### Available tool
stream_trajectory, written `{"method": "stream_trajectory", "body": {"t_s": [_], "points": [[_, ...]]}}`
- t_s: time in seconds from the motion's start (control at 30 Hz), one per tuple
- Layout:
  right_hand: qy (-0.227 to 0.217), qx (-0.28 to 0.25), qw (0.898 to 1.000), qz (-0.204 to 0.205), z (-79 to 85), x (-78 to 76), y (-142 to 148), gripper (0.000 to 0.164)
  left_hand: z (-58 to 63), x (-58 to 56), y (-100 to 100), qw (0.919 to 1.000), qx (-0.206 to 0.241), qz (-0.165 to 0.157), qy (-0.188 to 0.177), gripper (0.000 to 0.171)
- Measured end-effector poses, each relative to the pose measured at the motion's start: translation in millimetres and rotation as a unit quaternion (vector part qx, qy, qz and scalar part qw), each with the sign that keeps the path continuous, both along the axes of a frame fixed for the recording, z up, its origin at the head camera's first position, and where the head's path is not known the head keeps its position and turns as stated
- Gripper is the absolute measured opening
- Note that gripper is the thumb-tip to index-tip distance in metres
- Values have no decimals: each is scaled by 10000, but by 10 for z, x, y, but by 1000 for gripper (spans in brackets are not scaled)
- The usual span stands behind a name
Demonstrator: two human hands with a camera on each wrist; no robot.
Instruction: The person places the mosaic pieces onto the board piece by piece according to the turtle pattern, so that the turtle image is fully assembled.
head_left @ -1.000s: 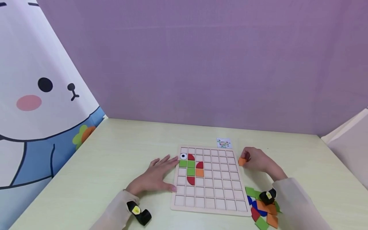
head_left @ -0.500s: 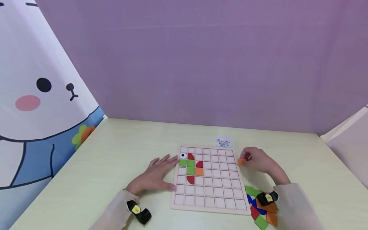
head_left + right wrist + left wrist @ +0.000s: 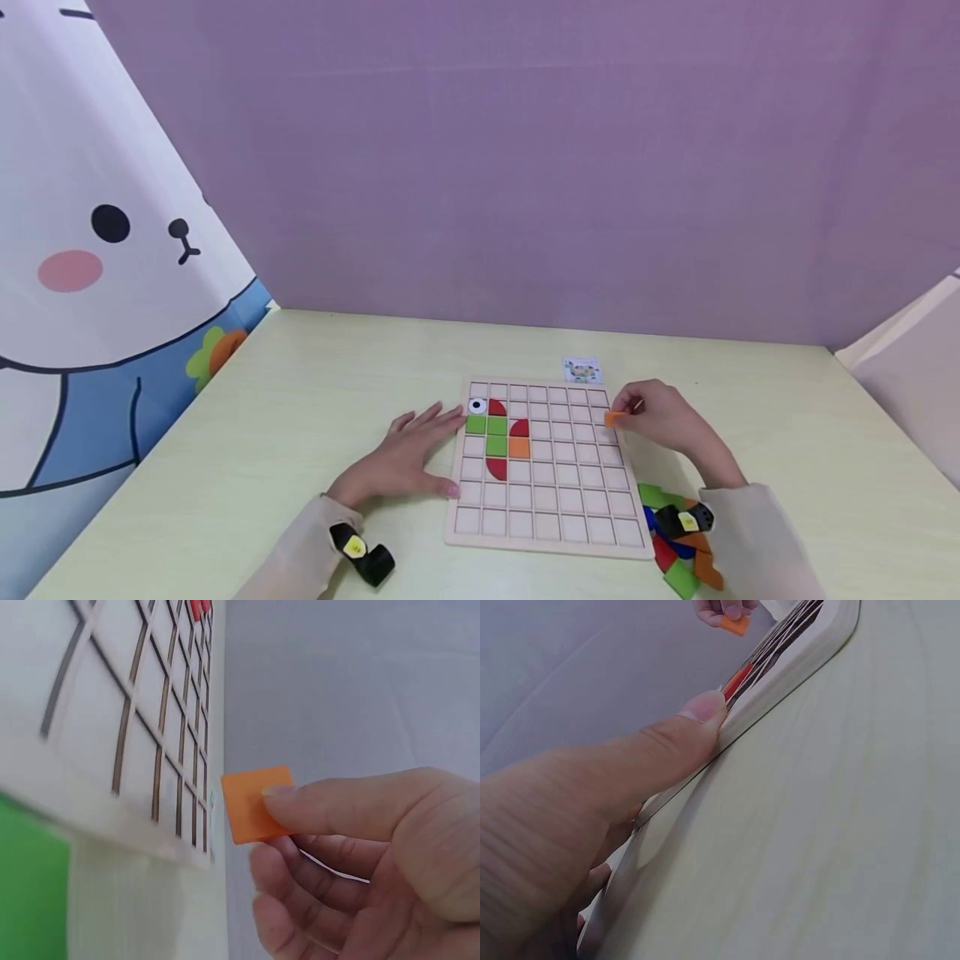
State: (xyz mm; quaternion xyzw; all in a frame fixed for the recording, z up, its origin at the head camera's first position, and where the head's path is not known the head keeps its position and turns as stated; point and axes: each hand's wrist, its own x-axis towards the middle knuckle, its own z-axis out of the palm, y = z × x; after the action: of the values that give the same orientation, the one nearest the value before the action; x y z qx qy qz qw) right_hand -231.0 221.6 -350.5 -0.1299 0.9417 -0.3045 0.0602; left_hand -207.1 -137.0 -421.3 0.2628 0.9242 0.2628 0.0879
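My right hand [image 3: 660, 414] pinches an orange square tile [image 3: 251, 806] between thumb and fingers, just over the right edge of the wooden grid board [image 3: 555, 542]. At the board's left edge my left hand [image 3: 408, 458] rests with fingers spread, its thumb touching the frame in the left wrist view. Set in the board's left columns are a white eye tile [image 3: 477, 406], several green square tiles [image 3: 497, 447], an orange square tile [image 3: 519, 447] and red quarter-round tiles [image 3: 497, 468].
A small printed card [image 3: 582, 370] lies behind the board's far edge. Under the right wrist, right of the board, sits a loose pile of green, blue, red and orange tiles [image 3: 681, 577]. A purple partition [image 3: 525, 167] stands behind the table.
My right hand has moved left with the orange tile, from beside the board to over its right edge. The left hand stays in place on the board's edge.
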Motion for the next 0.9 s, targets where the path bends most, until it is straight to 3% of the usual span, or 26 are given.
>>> {"method": "stream_trajectory", "body": {"t_s": [0.23, 0.9], "points": [[75, -57, 9999, -125, 30, 23, -100, 3, -7, 7, -3, 10000, 21, 53, -44, 97], [71, -213, 9990, 390, 25, 89, -456, 6, -4, 0, -15, 10000, 16, 5, -7, 98]]}}
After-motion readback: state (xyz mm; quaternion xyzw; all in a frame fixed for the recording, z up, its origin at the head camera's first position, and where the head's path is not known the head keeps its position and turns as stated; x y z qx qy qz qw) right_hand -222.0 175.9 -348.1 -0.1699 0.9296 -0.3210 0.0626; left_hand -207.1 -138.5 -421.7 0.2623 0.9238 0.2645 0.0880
